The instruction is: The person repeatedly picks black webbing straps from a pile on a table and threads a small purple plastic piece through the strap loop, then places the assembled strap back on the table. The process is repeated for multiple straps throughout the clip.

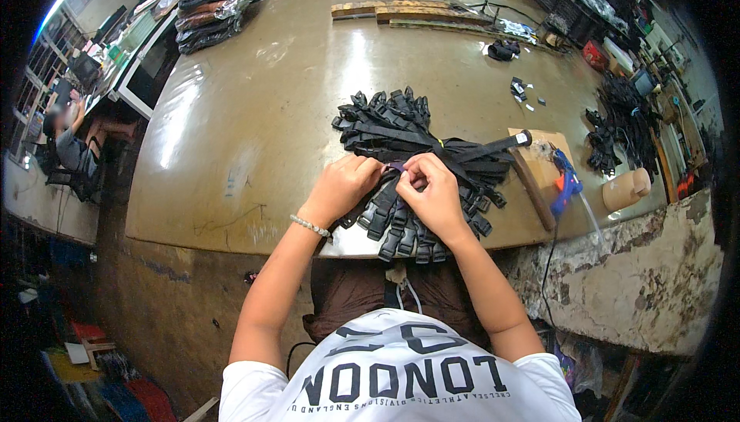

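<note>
I have both hands over the near edge of the table, on top of a big bundle of black straps with plastic buckles. The bundle fans out in two directions: buckle ends point away from me at the far side and hang toward me over the table's near edge, with a tied waist between them. My left hand is curled closed, fingertips pinching something small at the bundle's waist; my right hand is closed the same way, thumb and forefinger meeting the left hand's. Between them I see a little purple band; whether it is already around the straps I cannot tell.

To do this well, I judge I should keep both pinches close together at the narrow waist, hold the straps stacked flat so none slips out, and pull evenly from both sides. The near buckles overhang the edge, so I would keep my wrists resting on them.

Just right of the bundle lie a hammer on a wooden board and a blue glue gun, near but not touching my hands.
</note>
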The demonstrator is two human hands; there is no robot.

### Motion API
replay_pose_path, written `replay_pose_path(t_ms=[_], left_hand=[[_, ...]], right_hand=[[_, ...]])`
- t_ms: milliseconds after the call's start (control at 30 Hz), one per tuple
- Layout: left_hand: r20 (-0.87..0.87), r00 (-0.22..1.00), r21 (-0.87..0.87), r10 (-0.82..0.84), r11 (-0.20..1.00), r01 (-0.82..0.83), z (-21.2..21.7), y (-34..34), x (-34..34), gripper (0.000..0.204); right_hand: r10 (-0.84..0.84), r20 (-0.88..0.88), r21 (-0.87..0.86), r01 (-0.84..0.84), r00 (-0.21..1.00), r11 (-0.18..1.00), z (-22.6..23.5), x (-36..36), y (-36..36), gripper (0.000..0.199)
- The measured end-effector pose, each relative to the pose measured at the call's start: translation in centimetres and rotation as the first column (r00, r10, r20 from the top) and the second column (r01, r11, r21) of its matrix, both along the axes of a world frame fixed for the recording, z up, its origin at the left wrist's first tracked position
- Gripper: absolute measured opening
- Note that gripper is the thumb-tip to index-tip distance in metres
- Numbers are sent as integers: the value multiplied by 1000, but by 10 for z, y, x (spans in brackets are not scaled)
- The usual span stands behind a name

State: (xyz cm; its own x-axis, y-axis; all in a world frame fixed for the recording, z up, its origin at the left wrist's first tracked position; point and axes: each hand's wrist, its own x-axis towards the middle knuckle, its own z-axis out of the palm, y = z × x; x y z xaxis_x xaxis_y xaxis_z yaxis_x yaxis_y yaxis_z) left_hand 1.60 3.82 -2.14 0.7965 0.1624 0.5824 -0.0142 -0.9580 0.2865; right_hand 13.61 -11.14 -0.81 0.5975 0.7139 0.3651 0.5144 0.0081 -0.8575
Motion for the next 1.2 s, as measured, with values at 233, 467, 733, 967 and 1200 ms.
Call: replay_pose_path(t_ms=[233, 467, 733, 967, 1200], left_hand=[[30, 999, -19, 36, 999, -36, -2, -1, -2, 15], [-1, 996, -146, 93, 985, -92, 8, -9, -3, 15], [-325, 683, -132, 654, 684, -717, 31, -9, -25, 37], [-269, 915, -388, 301, 836, -389, 5, -25, -12, 22], [-207, 940, -490, 269, 804, -338, 4, -26, -20, 24]], right_hand=[[14, -11, 1, -14, 1000, 1000, 0, -1, -1, 12], [-26, 55, -53, 29, 998, 998, 2, -4, -2, 12], [-1, -220, -8, 0, 976, 1000, 3, -3, -5, 16], [141, 76, -341, -107, 987, 934, 34, 25, -1, 27], [241, 118, -440, -167, 963, 883, 37, 30, 4, 27]])
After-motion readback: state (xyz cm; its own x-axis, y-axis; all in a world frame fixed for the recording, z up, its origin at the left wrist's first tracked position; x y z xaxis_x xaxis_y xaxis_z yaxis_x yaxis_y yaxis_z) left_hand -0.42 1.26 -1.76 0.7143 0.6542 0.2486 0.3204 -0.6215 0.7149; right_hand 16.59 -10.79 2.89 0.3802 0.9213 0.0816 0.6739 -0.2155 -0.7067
